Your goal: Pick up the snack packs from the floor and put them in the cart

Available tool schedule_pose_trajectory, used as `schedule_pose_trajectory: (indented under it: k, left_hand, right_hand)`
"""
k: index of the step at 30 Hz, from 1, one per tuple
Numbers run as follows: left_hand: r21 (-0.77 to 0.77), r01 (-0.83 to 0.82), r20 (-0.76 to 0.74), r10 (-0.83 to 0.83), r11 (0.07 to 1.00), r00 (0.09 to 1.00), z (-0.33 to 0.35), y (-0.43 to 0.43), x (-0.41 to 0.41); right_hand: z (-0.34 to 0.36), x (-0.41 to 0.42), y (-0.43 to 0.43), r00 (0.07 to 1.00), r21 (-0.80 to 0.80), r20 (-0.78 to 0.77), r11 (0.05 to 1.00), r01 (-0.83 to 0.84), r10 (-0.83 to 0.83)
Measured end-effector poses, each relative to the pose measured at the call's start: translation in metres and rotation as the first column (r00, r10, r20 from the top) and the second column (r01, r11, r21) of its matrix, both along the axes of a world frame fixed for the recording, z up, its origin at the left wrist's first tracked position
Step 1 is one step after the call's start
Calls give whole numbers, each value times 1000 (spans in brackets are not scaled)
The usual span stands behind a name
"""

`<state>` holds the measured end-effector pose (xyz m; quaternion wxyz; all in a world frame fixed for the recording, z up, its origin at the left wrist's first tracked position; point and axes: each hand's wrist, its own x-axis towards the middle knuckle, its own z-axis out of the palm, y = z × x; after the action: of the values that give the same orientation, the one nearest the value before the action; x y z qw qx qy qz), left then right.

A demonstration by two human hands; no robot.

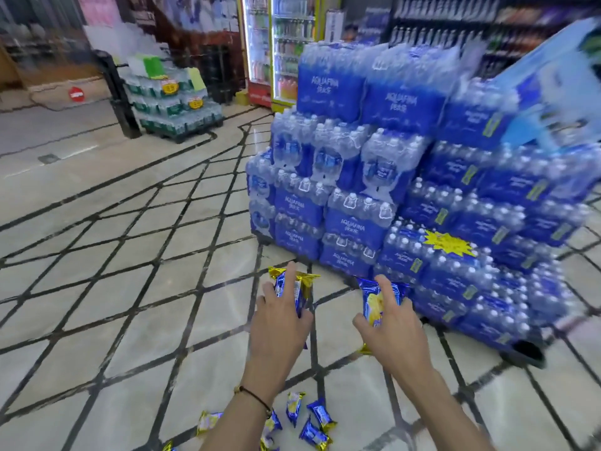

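Note:
My left hand (281, 317) grips a blue and gold snack pack (297, 284), raised in front of me above the floor. My right hand (392, 323) grips a second blue snack pack (375, 301) at about the same height. Several more blue and gold snack packs (313, 418) lie scattered on the tiled floor below my forearms, near the bottom edge of the view. No cart shows in this frame.
A tall stack of blue bottled-water cases (390, 190) stands right in front and to the right. A smaller pallet of water (172, 102) sits at the far left beside a black post (117, 96). Drink fridges (279, 50) line the back wall. Marble floor stretches to the left.

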<state>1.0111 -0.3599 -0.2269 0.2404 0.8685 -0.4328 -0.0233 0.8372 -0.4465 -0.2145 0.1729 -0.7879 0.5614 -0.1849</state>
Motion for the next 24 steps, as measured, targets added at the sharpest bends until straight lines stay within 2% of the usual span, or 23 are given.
schedule_pose_trajectory:
  k: [4,9,14,18,24]
  left_hand:
    - [-32,222,25,-221,974,975,10,-55,-98]
    - [-56,496,16,-496,867,868,20,-107,-259]
    - [-39,677,94,-671,735,735,22,-128,-432]
    - [-17,787,78,-784,616,615,18,-132,-560]
    - [27,927,108,-923,375,370,13,-131,-719]
  right_hand:
    - [11,-112,-14,976,-4,21,977,215,-215]
    - [25,-273,-14,882,4,45,883,470,-469]
    - [29,-444,5,734,28,57,735,677,-677]
    - [29,-563,35,620,39,67,623,781,-782]
    - [29,-694,74,460,51,75,464,884,-885]
